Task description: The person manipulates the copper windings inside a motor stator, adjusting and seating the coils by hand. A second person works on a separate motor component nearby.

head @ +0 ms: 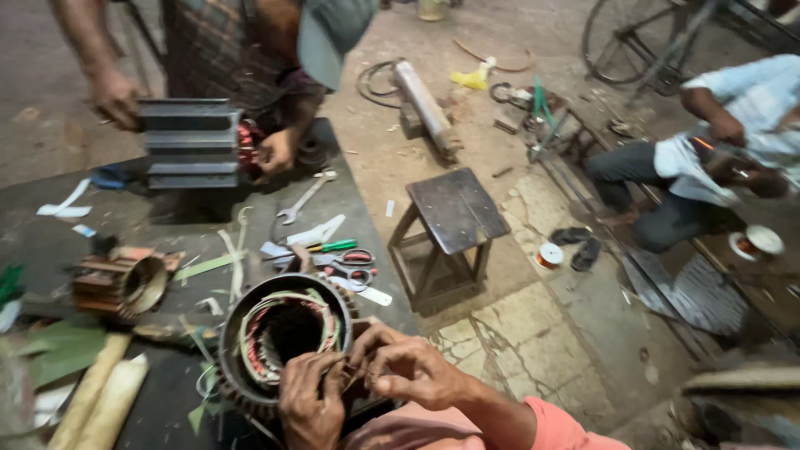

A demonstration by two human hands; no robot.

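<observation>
Motor stator (pixel 279 333) is sitting at the near edge of the dark workbench (pixel 167 217), right under me, open bore facing up, copper and green-sleeved windings (pixel 287 321) looping round inside the ring. My left hand (pixel 312 404) is resting on the stator's near rim, fingers curled together and pinching at the wire ends there. My right hand (pixel 408 367) is pressing in just beside it, fingertips bunched on the same bundle of wire at the rim; both grips are closed on the winding leads, though the exact strands are too small to make out. Just beyond the stator, red-handled scissors (pixel 354 262) and a green-handled tool (pixel 333 247) are lying together, a spanner (pixel 304 200) farther back. To the left, a smaller wound core (pixel 125 283) is lying on its side. At the far end of the bench another person's hands (pixel 275 150) are gripping a finned grey motor housing (pixel 187 143). A small wooden stool (pixel 450 225) is standing on the cracked floor to the right, and a seated person in a light shirt (pixel 750 108) is working well apart.
</observation>
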